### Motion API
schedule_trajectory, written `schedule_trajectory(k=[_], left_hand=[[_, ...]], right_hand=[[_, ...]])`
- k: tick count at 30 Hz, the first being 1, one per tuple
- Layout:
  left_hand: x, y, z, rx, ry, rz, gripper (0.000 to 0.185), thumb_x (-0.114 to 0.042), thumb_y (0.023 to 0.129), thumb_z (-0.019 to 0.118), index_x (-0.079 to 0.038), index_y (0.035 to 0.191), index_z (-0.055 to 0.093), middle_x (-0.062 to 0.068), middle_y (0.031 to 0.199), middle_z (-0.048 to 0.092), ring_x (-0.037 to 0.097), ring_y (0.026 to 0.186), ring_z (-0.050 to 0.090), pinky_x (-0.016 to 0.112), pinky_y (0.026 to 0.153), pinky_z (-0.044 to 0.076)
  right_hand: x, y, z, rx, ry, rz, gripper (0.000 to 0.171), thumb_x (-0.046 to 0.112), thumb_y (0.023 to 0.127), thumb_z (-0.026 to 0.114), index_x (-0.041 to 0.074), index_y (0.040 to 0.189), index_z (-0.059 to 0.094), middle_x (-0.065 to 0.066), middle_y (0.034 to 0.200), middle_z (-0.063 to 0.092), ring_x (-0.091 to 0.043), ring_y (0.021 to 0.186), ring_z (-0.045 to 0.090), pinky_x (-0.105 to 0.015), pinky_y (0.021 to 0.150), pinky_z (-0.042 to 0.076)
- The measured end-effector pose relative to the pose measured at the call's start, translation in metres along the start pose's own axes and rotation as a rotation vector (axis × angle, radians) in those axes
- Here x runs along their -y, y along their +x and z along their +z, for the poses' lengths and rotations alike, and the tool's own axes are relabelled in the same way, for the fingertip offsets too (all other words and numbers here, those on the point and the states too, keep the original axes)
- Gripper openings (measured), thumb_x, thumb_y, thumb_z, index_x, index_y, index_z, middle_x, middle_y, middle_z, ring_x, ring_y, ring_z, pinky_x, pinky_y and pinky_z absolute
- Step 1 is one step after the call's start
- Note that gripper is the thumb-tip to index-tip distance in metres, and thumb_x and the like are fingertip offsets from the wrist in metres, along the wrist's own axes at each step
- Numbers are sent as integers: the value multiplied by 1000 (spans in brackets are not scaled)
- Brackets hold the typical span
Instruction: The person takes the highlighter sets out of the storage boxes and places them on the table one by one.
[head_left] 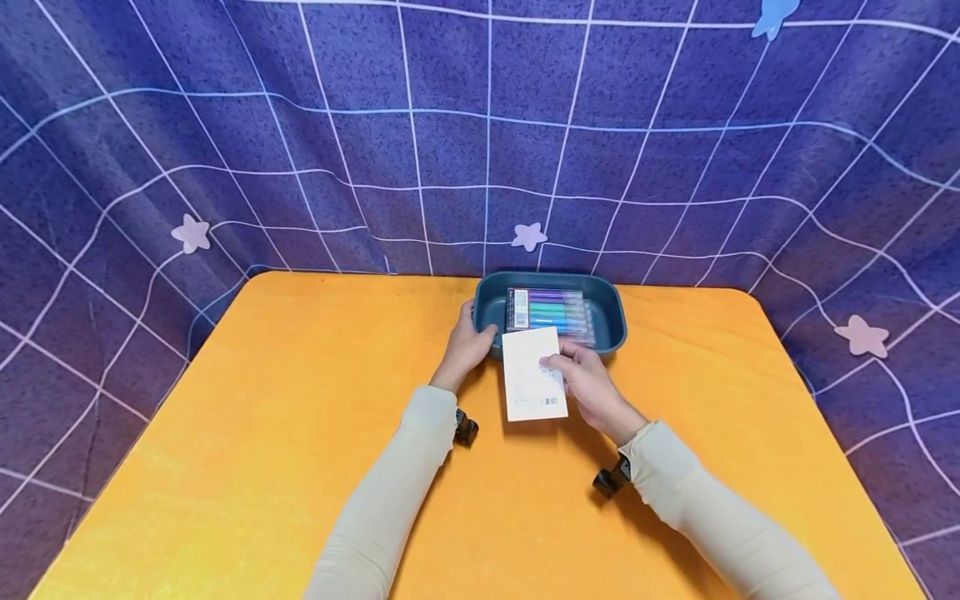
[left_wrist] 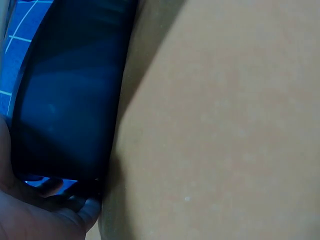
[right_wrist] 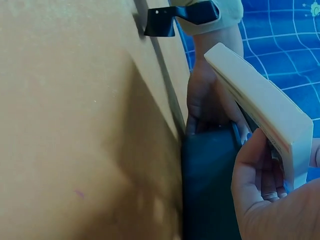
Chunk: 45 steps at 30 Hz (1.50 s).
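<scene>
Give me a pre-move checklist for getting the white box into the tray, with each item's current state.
1. Right hand grips the white box: ok.
2. Left hand steadies the tray at its left end: ok.
3. Tray sits flat on the table: ok.
4. Room in the tray beside the pen pack: cannot tell; the pack fills much of it.
5. Box held clear above the tray's near rim: cannot tell.
</scene>
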<state>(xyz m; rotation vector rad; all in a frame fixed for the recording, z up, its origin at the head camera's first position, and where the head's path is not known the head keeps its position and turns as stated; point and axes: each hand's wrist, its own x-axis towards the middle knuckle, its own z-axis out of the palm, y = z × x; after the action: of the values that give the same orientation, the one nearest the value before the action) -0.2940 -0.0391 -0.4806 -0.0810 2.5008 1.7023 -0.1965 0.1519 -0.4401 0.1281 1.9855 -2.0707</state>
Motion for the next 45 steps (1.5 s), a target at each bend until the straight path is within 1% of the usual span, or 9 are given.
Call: schedule_trajectory(k=[3, 8, 13, 19, 27, 31, 37, 41, 45], left_hand=[[0, 0, 0, -1, -1, 4, 64, -21, 100, 56, -19, 157, 27, 16, 155, 45, 34, 138, 48, 54, 118, 37], [0, 0, 0, -3, 4, 1, 65, -21, 99, 56, -19, 157, 27, 17, 153, 47, 34, 136, 49, 53, 117, 38], [0, 0, 1, -9, 5, -5, 64, -20, 99, 55, -19, 156, 28, 17, 152, 48, 34, 136, 49, 52, 118, 38], [-1, -1, 1, -1, -5, -5, 64, -20, 99, 55, -19, 157, 27, 16, 153, 47, 34, 138, 48, 53, 119, 36], [-1, -1, 1, 3, -10, -14, 64, -21, 100, 54, -20, 157, 26, 15, 156, 44, 33, 140, 46, 54, 120, 35], [-2, -1, 1, 0, -2, -19, 64, -21, 100, 54, -21, 157, 26, 14, 156, 43, 33, 141, 45, 55, 121, 34], [-2, -2, 1, -6, 15, -7, 65, -21, 100, 55, -21, 157, 26, 16, 153, 47, 33, 138, 48, 53, 118, 36], [-2, -2, 0, 4, 7, -12, 64, -22, 100, 54, -21, 158, 25, 15, 154, 47, 33, 138, 48, 53, 118, 37], [-2, -2, 0, 2, 3, -22, 64, -22, 101, 54, -22, 158, 25, 14, 155, 45, 33, 140, 47, 53, 119, 36]], right_hand=[[-3, 0, 1, 1, -9, 18, 38, 15, 98, 55, -3, 131, 55, 2, 96, 71, -9, 79, 69, -26, 72, 60], [-8, -2, 5, 10, -21, 35, 38, 16, 98, 54, -4, 131, 55, -1, 99, 72, -9, 80, 69, -26, 73, 60], [-13, -3, 10, 22, -25, 64, 37, 16, 98, 55, -1, 130, 56, -4, 103, 71, -11, 82, 69, -26, 74, 60], [-19, -4, 13, 33, -32, 69, 38, 17, 99, 54, -1, 132, 55, -9, 109, 70, -13, 85, 68, -27, 77, 60], [-27, -2, 17, 3, -17, 75, 38, 16, 98, 55, -3, 130, 55, -8, 106, 71, -11, 83, 68, -26, 76, 57], [-30, -1, 19, 11, 0, 74, 38, 15, 98, 55, -4, 130, 55, -8, 106, 72, -12, 84, 68, -27, 76, 58], [-33, -1, 21, 15, 13, 86, 38, 15, 97, 55, -3, 131, 55, -8, 106, 72, -11, 84, 68, -26, 76, 58], [-37, 0, 22, 17, 17, 97, 38, 15, 97, 56, -3, 131, 55, -9, 108, 72, -11, 85, 68, -25, 77, 57], [-39, 1, 24, 14, 31, 101, 38, 14, 97, 55, -4, 130, 55, -8, 106, 72, -10, 84, 68, -25, 76, 58]])
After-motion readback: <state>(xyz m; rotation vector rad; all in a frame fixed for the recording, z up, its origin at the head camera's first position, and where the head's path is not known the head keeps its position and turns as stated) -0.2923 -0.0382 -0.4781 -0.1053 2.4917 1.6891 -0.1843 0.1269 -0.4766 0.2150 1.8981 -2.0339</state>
